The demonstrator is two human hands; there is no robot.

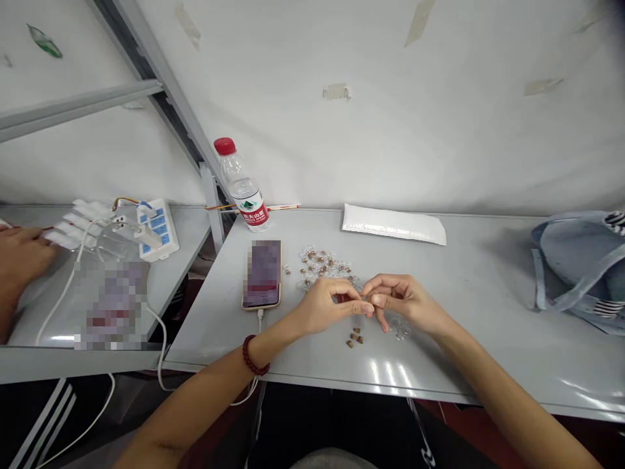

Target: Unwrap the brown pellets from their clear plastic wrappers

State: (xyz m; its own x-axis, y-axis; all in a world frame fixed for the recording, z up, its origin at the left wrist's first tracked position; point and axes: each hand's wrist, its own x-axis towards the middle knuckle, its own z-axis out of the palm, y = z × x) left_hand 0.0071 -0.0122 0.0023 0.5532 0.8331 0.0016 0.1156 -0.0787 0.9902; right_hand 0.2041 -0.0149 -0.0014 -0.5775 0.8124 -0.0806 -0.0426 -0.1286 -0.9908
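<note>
My left hand [329,305] and my right hand [407,305] meet over the table, fingertips almost touching. Thumb and forefinger of each are closed in a pinch; whatever they hold is too small and hidden to name. Behind them lies a spread of clear plastic pieces with brown bits [319,262], partly covered by my left hand. Several loose brown pieces [355,337] rest on the table below my hands. Beside my right hand is a small heap of clear plastic pieces [401,329].
A phone [262,273] on a cable lies left of my hands, with a red-capped bottle [244,189] behind it. A white packet [394,225] lies along the wall. At right sits a blue bag [586,267]. Another person's hand [27,257] is near a power strip [159,231].
</note>
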